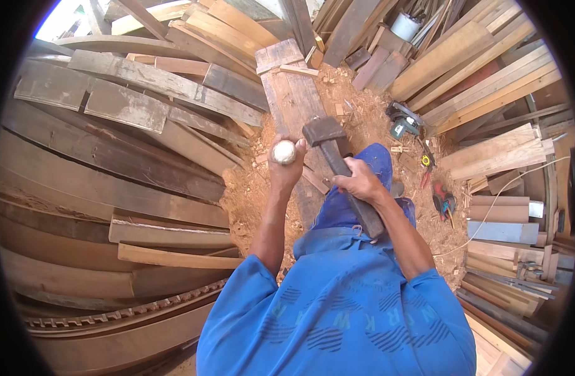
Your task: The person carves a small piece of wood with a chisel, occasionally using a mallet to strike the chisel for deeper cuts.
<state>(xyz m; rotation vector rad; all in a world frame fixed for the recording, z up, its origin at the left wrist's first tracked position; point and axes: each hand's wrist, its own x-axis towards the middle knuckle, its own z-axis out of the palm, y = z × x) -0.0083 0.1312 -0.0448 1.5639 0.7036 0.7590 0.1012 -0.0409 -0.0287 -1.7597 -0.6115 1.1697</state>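
Observation:
My left hand [283, 170] is closed around an upright round handle [284, 152], seen end-on as a pale, worn disc. What lies below that fist is hidden. A dark wooden mallet [325, 130] with a blocky head is in my right hand [361, 183], whose fingers wrap the handle partway down. The mallet's head is just right of the left fist, apart from the handle's pale end, and its thick butt points back toward my body. Beneath both hands runs a long, worn wooden plank [290, 94], partly covered by my blue-clad leg.
Wood shavings [243, 200] cover the ground. Stacked boards [112, 169] crowd the left; more timber [488, 150] leans at right. A green power tool [403, 121], a yellow tape measure [426, 160] and red-handled tools [444, 199] lie to the right, near a pale cord [485, 222].

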